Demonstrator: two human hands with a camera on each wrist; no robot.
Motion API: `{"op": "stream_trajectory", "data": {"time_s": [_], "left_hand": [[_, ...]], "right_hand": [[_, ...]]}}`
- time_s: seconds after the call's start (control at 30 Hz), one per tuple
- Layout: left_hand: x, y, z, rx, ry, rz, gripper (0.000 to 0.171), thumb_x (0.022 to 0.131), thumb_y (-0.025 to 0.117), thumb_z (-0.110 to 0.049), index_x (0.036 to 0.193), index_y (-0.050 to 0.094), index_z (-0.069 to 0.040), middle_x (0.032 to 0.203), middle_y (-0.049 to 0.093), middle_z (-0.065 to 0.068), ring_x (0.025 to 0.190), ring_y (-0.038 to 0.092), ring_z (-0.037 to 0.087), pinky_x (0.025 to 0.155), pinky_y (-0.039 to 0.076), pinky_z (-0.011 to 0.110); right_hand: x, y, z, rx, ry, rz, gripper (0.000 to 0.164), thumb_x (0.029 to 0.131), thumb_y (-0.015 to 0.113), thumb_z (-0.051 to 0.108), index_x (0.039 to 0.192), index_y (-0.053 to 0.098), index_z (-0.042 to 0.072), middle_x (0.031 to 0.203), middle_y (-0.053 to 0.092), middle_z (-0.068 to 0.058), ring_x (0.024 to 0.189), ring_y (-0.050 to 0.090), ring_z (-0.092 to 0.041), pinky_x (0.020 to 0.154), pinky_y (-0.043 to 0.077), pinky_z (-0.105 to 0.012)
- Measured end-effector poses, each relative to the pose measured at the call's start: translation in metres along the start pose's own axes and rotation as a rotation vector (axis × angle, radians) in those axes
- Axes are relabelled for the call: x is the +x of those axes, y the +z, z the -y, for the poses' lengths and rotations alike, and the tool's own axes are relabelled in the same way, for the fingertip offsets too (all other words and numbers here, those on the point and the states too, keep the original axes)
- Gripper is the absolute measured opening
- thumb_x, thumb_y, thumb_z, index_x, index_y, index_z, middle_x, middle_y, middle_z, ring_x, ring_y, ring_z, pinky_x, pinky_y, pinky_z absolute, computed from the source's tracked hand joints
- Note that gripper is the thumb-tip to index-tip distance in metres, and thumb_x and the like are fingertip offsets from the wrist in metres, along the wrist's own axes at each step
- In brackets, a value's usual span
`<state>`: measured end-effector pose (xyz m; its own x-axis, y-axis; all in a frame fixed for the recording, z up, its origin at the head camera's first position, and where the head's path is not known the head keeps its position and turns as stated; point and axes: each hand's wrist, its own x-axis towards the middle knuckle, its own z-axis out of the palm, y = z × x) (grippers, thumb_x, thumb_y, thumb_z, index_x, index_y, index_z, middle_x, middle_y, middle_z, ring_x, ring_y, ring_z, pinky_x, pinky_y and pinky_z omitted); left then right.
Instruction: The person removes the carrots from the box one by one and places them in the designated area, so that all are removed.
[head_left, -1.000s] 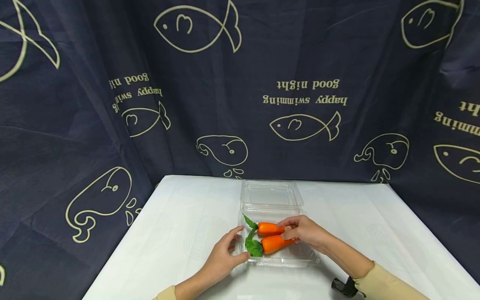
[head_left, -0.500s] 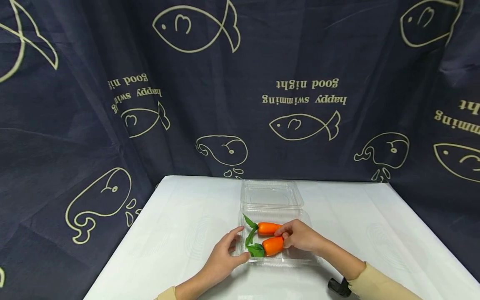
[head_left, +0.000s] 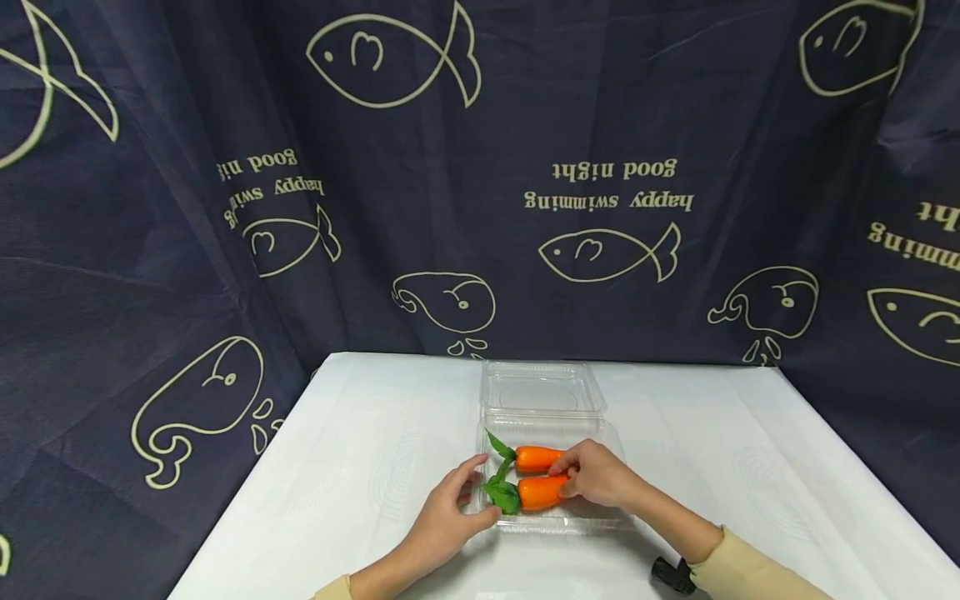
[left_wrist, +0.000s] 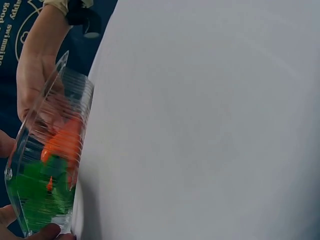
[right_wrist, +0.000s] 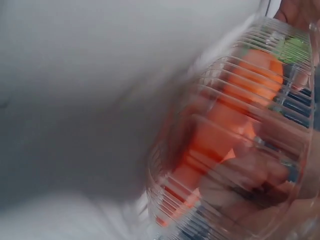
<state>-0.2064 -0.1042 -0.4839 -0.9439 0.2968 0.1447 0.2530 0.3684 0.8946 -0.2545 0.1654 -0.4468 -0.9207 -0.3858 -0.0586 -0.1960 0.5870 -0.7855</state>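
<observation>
Two orange carrots with green leafy tops lie side by side in a clear hinged plastic box (head_left: 585,523), leaves toward its left end. My right hand (head_left: 600,475) pinches the nearer carrot (head_left: 536,493) by its narrower end, which the fingers hide. Just behind that hand is the farther carrot (head_left: 534,458), its tip covered too. My left hand (head_left: 447,506) holds the box's left end, thumb at the front corner and fingers along the side. In the right wrist view, the ribbed wall shows the nearer carrot (right_wrist: 255,75) through it, blurred.
Hinged to the box's back edge, the see-through lid (head_left: 542,389) lies open on the white table (head_left: 360,417). A dark blue curtain (head_left: 480,167) with fish drawings hangs behind and to the sides. A black device (head_left: 672,575) sits by the right sleeve.
My right hand has come down and left, closing its pinch on the nearer carrot. That carrot has shifted slightly left and straightened, its leaves moving with it. My left hand stays put.
</observation>
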Motion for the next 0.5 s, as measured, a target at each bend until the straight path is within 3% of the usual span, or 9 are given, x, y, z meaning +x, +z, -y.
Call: {"op": "stream_trajectory", "data": {"time_s": [0.23,0.5], "left_hand": [[-0.0002,-0.0003,-0.0013,-0.006,-0.002,0.004,0.074,0.088,0.076,-0.032,0.151,0.043,-0.015,0.137,0.056,0.012,0.122,0.054,0.024,0.105,0.051,0.044],[-0.0004,0.0009,0.0008,0.015,-0.015,0.011,0.074,0.089,0.075,-0.033,0.152,0.042,-0.013,0.144,0.052,0.012,0.124,0.054,0.025,0.105,0.051,0.042]], "right_hand": [[0.0008,0.0031,-0.0004,-0.095,-0.011,-0.035,0.019,0.073,0.088,0.008,0.089,0.079,0.009,0.074,0.063,0.002,0.069,0.052,-0.015,0.057,0.042,-0.022],[-0.0004,0.0068,-0.0026,-0.107,-0.020,-0.042,0.017,0.073,0.090,0.016,0.085,0.078,0.015,0.070,0.060,0.003,0.068,0.051,-0.014,0.055,0.039,-0.021]]}}
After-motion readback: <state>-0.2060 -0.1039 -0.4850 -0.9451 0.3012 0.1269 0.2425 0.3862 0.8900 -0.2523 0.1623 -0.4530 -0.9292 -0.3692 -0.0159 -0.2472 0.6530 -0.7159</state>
